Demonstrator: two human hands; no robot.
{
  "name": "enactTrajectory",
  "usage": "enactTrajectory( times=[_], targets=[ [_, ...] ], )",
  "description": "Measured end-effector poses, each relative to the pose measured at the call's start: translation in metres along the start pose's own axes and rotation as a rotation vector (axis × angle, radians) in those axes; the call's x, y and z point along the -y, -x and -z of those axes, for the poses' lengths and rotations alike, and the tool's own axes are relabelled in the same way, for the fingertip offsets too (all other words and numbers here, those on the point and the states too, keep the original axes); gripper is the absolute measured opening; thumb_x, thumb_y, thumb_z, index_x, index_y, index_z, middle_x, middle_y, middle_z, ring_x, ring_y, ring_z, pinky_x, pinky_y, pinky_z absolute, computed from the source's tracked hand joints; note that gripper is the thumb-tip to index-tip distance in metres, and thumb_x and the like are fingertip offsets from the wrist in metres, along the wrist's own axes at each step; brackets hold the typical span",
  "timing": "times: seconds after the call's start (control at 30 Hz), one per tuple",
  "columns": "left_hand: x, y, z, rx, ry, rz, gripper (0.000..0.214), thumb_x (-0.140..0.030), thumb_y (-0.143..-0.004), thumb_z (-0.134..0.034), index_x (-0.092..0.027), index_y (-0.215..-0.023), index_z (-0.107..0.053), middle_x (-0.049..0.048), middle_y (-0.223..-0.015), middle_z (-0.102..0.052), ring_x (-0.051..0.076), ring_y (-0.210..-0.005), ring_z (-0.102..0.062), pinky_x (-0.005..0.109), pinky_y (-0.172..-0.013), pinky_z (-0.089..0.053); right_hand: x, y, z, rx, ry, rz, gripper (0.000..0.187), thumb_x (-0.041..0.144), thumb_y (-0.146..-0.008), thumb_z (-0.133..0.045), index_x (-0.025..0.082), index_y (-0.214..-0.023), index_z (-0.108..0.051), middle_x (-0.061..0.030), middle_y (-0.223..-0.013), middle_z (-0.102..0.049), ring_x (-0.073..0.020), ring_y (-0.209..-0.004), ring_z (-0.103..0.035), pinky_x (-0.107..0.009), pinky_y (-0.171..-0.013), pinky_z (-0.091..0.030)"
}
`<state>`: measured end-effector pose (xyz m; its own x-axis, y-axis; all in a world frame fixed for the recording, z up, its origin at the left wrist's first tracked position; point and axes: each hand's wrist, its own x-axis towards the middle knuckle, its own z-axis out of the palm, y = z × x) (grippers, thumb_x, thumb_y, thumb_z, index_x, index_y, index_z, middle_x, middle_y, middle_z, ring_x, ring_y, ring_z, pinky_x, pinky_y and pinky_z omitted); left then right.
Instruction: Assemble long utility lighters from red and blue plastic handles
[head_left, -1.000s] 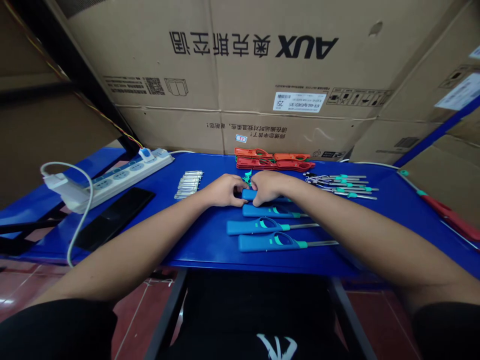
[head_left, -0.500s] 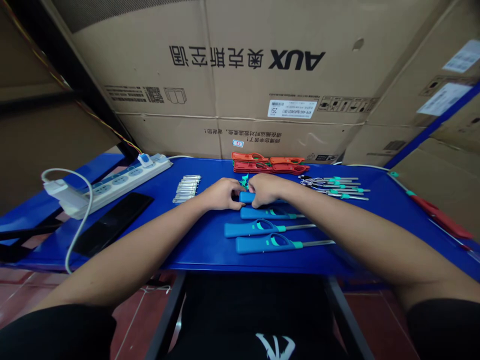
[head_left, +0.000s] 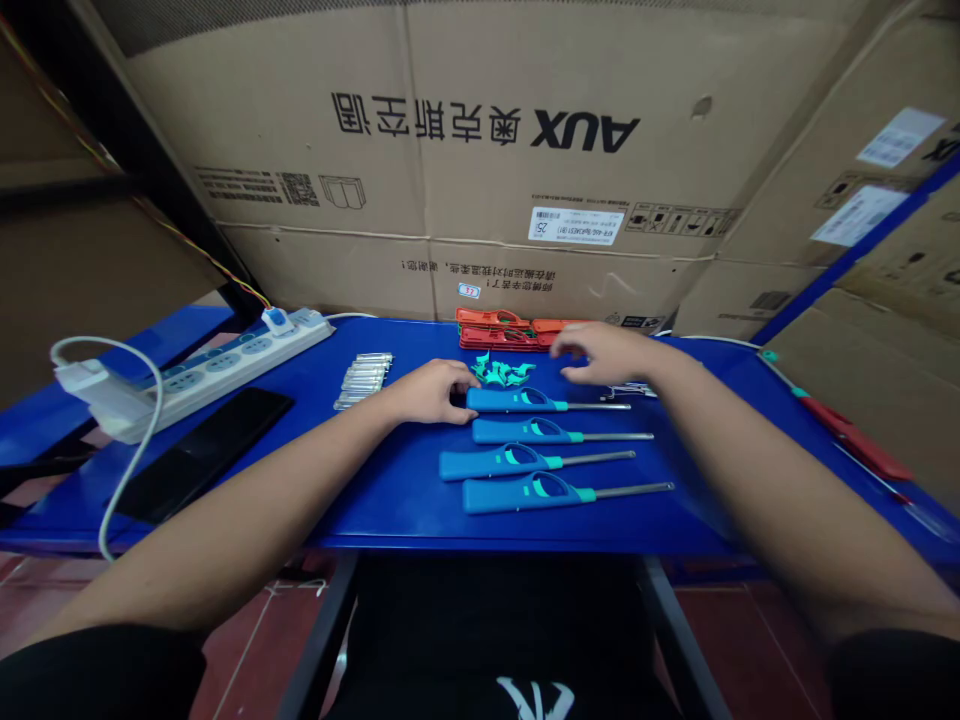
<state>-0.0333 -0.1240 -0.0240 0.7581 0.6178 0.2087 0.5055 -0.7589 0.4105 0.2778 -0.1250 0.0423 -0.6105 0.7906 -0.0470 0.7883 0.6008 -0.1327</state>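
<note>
My left hand (head_left: 435,393) has its thumb and fingers around the rear end of a blue long-necked lighter (head_left: 510,401), which lies flat with its metal tube pointing right. Three more blue lighters (head_left: 525,432) lie below it in a rough column. My right hand (head_left: 606,352) is held above the table on the right, fingers slightly bent and apart, with nothing in it. Its fingertips are close to the stacked red and orange casings (head_left: 499,338). Small turquoise plastic pieces (head_left: 501,370) form a little pile between the hands.
Clear, metal-tipped tubes (head_left: 364,380) lie left of my left hand. Metal rods with wires (head_left: 634,390) are mostly hidden behind my right arm. A black phone (head_left: 206,455) and a white power strip (head_left: 214,370) are at left. A red lighter (head_left: 851,435) lies far right; cardboard (head_left: 480,180) stands behind.
My right hand has let go of the uppermost blue lighter and moved right and up, uncovering it and the turquoise pieces. My left hand stays at the lighter's end. The view has shifted slightly.
</note>
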Motion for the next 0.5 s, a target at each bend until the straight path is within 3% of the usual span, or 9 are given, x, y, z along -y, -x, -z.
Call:
enactTrajectory(
  times=[0.07,0.13,0.23,0.37,0.5],
  targets=[
    [0.001,0.0,0.0,-0.006,0.005,0.0,0.037,-0.039,-0.073,-0.073,-0.016,-0.102,-0.073,0.0048,-0.091,-0.067,0.017,-0.078,-0.062,0.027,-0.073,-0.05,-0.036,0.022,-0.01,-0.1,0.032,-0.135,0.04,0.044,-0.088,-0.054,0.015,-0.112,-0.067,-0.0157,-0.115,-0.068,-0.0279,-0.105,-0.064,-0.038,-0.093,-0.048],
    [0.003,0.0,0.0,-0.014,0.023,-0.006,0.037,-0.038,-0.073,-0.073,-0.017,-0.103,-0.073,0.0043,-0.091,-0.066,0.016,-0.078,-0.061,0.027,-0.074,-0.051,-0.06,0.041,-0.027,-0.209,0.051,-0.284,0.057,0.051,-0.094,-0.043,0.011,-0.132,-0.058,-0.0213,-0.132,-0.061,-0.0321,-0.123,-0.057,-0.042,-0.105,-0.044],
    [0.004,0.0,-0.001,-0.014,0.051,-0.012,0.037,-0.04,-0.073,-0.074,-0.018,-0.104,-0.073,0.0044,-0.093,-0.066,0.015,-0.079,-0.06,0.027,-0.076,-0.051,-0.075,0.061,-0.058,-0.108,0.097,-0.432,0.07,0.057,-0.097,-0.03,0.011,-0.149,-0.042,-0.0223,-0.154,-0.043,-0.0357,-0.144,-0.039,-0.05,-0.117,-0.032],
    [0.003,-0.001,-0.002,-0.022,0.054,-0.007,0.044,-0.046,-0.075,-0.075,-0.017,-0.108,-0.073,0.0054,-0.094,-0.066,0.016,-0.079,-0.061,0.027,-0.076,-0.052,-0.084,0.08,-0.079,-0.049,0.092,-0.442,0.069,0.058,-0.098,-0.021,0.02,-0.154,-0.037,-0.0124,-0.161,-0.036,-0.0311,-0.15,-0.03,-0.052,-0.122,-0.022],
    [0.002,-0.003,-0.002,-0.004,0.04,0.006,0.047,-0.05,-0.076,-0.074,-0.016,-0.108,-0.074,0.0064,-0.095,-0.067,0.016,-0.079,-0.062,0.027,-0.074,-0.051,-0.095,0.097,-0.071,-0.061,0.081,-0.387,0.066,0.054,-0.097,-0.028,0.017,-0.151,-0.042,-0.0155,-0.157,-0.043,-0.0323,-0.146,-0.036,-0.052,-0.12,-0.026]
  ],
)
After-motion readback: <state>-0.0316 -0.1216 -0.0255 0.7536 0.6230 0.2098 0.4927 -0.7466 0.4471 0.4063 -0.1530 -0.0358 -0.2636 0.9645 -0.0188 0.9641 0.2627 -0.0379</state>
